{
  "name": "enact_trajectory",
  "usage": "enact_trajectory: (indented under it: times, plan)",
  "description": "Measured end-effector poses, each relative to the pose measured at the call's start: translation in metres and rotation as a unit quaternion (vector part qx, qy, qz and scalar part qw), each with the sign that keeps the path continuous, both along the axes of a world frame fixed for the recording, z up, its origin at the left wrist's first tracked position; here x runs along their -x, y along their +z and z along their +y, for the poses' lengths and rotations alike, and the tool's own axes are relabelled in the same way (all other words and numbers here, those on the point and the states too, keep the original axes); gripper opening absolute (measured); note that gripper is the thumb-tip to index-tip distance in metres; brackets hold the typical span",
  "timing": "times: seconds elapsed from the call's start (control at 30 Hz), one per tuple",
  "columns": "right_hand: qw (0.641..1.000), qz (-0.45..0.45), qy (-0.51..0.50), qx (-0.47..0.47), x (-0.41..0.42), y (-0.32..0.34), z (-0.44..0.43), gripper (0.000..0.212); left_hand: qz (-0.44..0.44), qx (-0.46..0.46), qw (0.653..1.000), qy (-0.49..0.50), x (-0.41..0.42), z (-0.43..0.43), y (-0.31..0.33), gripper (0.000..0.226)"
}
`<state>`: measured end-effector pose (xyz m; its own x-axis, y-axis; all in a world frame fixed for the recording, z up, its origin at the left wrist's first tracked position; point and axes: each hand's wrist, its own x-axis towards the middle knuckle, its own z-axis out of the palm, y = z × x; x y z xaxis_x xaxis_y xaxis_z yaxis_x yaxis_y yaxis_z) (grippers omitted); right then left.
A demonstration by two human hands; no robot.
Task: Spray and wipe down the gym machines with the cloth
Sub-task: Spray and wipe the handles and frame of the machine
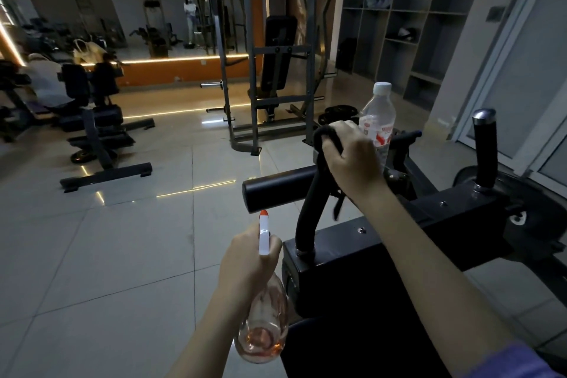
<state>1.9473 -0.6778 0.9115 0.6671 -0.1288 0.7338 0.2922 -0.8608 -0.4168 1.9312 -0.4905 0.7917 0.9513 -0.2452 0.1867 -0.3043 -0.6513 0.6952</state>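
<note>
While the left hand (245,258) grips a clear spray bottle (264,325) at lower centre, right hand (349,156) closed around dark cloth (326,139) on the curved black handle (310,212) right of centre, plastic water bottle (378,115) just behind.

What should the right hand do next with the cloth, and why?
Probably slide the dark cloth down the curved black handle. The right hand grips the cloth around the handle's top, its lower length looks unwiped, and the left hand holds the spray bottle aside.

Gym: weight benches (92,107), rack (260,40), wall mirror (159,9), tile floor (122,239).
</note>
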Motion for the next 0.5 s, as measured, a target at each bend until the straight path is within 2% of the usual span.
enact_trajectory:
  times: [0.07, 0.13, 0.2, 0.23, 0.33, 0.43, 0.5]
  plan:
    - [0.996, 0.092, 0.007, -0.011, -0.004, 0.016, -0.005, 0.017, -0.007, -0.003, 1.000, 0.002, -0.004, 0.001, -0.001, 0.027]
    - [0.973, 0.221, 0.028, -0.062, -0.009, 0.036, -0.008, 0.020, -0.016, -0.011, 1.000, -0.003, -0.006, 0.001, 0.000, 0.022]
    - [0.962, 0.265, 0.012, -0.061, -0.011, 0.043, -0.006, 0.022, -0.021, -0.017, 1.000, -0.004, -0.006, 0.001, 0.000, 0.018]
    - [0.968, 0.248, -0.005, -0.031, -0.011, 0.038, -0.004, 0.021, -0.021, -0.007, 1.000, 0.001, -0.006, 0.002, 0.000, 0.019]
    - [0.989, 0.095, -0.057, 0.101, -0.006, 0.017, 0.003, 0.015, -0.026, -0.002, 1.000, 0.006, -0.003, 0.002, 0.001, 0.019]
    - [0.978, 0.006, -0.062, 0.198, -0.003, 0.011, 0.003, 0.008, -0.044, -0.033, 0.998, -0.009, 0.000, 0.002, -0.001, 0.020]
    - [0.961, -0.008, -0.043, 0.273, 0.004, 0.001, 0.006, 0.007, -0.043, -0.028, 0.999, -0.009, 0.003, 0.003, -0.001, 0.020]
